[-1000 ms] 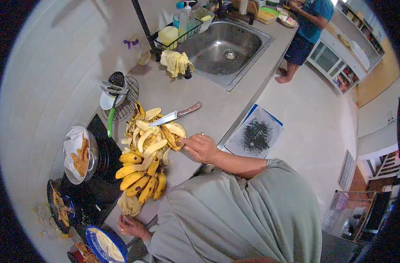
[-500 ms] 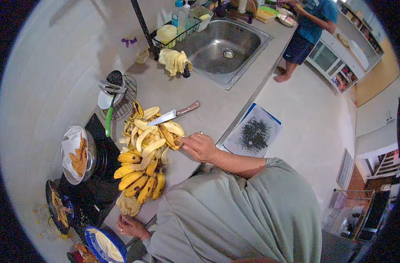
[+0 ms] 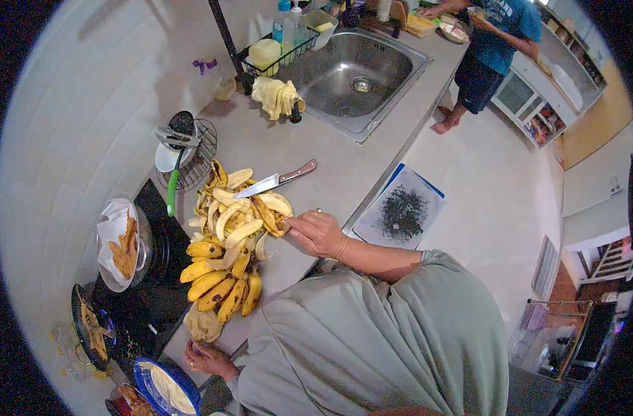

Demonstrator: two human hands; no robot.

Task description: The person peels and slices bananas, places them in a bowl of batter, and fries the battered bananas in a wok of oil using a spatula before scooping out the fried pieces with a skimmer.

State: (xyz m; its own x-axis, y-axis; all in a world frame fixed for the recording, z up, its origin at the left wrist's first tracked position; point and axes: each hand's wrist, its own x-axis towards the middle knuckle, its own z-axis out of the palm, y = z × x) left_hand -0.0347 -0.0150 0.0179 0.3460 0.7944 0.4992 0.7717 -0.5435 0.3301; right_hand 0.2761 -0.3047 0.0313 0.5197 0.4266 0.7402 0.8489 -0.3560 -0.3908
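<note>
My right hand (image 3: 319, 234) rests at the edge of the pile of banana peels (image 3: 241, 232), fingers loosely extended beside a brownish peel; no grip on it shows. A knife (image 3: 276, 179) with a brown wooden handle lies with its blade tip over the peels. Next to the pile is a bunch of yellow bananas (image 3: 216, 288) with dark spots. My left hand (image 3: 210, 360) lies near the counter's front edge with nothing visible in it, fingers slightly bent. It is between a crumpled tan lump (image 3: 203, 324) and a blue-rimmed bowl of pale batter (image 3: 165, 388).
A paper-lined pot (image 3: 147, 246) holds fried pieces beside a frying pan (image 3: 88, 326) on the black stove. A green-handled utensil (image 3: 172, 191) lies near a wire rack. Beyond are a sink (image 3: 344, 76) and another person (image 3: 496, 48). A dark-speckled sheet (image 3: 431, 215) lies on the floor.
The other person has shifted slightly to the right and now reaches one hand toward the board on the far counter. My hands, the knife and the bananas stay in place.
</note>
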